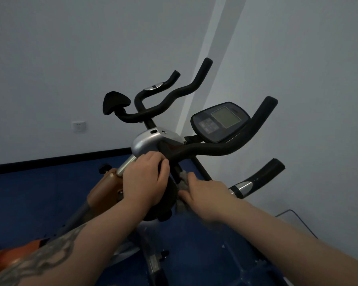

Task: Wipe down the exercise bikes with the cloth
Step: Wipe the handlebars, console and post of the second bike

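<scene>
An exercise bike with black foam handlebars (219,150), a silver stem housing (145,142) and a console screen (221,120) stands in front of me. My left hand (147,180) curls over a black part just below the silver housing. My right hand (205,195) grips a grey cloth (183,181) and presses it against the bike's black post under the handlebars. Much of the cloth is hidden under my fingers.
An orange-brown bike body (103,188) lies lower left. A black elbow pad (115,104) and further handlebar ends (262,174) stick out around me. The floor (39,203) is blue, the walls are white, and a wall socket (79,126) sits at left.
</scene>
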`<state>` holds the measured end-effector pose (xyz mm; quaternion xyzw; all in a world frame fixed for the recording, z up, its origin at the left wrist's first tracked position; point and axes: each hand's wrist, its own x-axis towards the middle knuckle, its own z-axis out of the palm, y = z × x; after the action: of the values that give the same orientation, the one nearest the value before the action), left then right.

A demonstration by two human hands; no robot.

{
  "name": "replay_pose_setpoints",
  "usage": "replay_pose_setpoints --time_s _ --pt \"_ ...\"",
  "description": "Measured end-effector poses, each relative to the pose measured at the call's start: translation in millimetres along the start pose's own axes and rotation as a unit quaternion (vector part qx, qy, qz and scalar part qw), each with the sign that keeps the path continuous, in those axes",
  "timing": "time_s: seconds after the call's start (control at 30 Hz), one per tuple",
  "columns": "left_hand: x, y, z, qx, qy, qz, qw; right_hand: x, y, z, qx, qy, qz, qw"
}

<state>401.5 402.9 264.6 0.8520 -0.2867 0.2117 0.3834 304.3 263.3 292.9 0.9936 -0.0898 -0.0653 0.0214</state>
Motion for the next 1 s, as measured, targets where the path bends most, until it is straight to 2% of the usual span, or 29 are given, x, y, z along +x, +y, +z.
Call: replay_pose_setpoints --time_s 0.1,0.17,0.23,0.33,0.4,0.47,0.53,0.63,0.7,0.8,0.9,1.0 --pt "1.5 0.3 -0.4 0.003 -0.001 0.001 1.000 29.4 -8.6 -8.7 0.051 -0.025 0.027 0.998" --pt "0.5 0.6 -0.5 0.006 0.001 0.004 1.000 39.1 -11.8 -7.9 0.098 -0.014 0.041 0.994" --pt "0.4 0.2 0.1 0.004 0.002 0.005 1.000 27.5 -9.7 -0.7 0.067 0.016 0.025 0.997" --pt "-0.7 -3.9 1.7 0.004 -0.001 0.005 1.000 -14.6 8.0 4.4 -0.070 0.076 -0.086 0.991" --pt "-0.5 -5.7 2.7 0.006 0.001 0.008 1.000 -35.8 42.1 -13.3 -0.126 0.147 -0.203 0.960" --pt "0.2 -4.9 3.1 0.010 0.002 0.010 1.000 -49.8 91.8 -36.4 -0.159 0.235 -0.250 0.926" --pt "-0.2 -3.8 3.1 0.008 0.003 0.012 1.000 -56.7 122.0 -43.9 -0.181 0.303 -0.222 0.909" --pt "0.7 -3.3 3.3 0.004 0.000 0.017 1.000 -51.1 92.8 -7.2 -0.123 0.374 -0.086 0.915" --pt "-0.3 -3.3 2.8 0.005 -0.002 0.013 1.000 -47.8 74.1 14.0 -0.105 0.383 -0.121 0.910" --pt "0.4 -2.7 3.1 0.007 -0.009 0.015 1.000 -48.7 111.4 -19.0 -0.215 0.338 -0.208 0.893" --pt "-0.4 -2.9 2.3 0.003 -0.012 0.010 1.000 -50.1 145.4 -49.0 -0.287 0.365 -0.169 0.869" --pt "-0.1 -2.1 2.1 -0.001 -0.012 0.012 1.000 -47.6 134.1 -32.0 -0.207 0.435 -0.060 0.874"
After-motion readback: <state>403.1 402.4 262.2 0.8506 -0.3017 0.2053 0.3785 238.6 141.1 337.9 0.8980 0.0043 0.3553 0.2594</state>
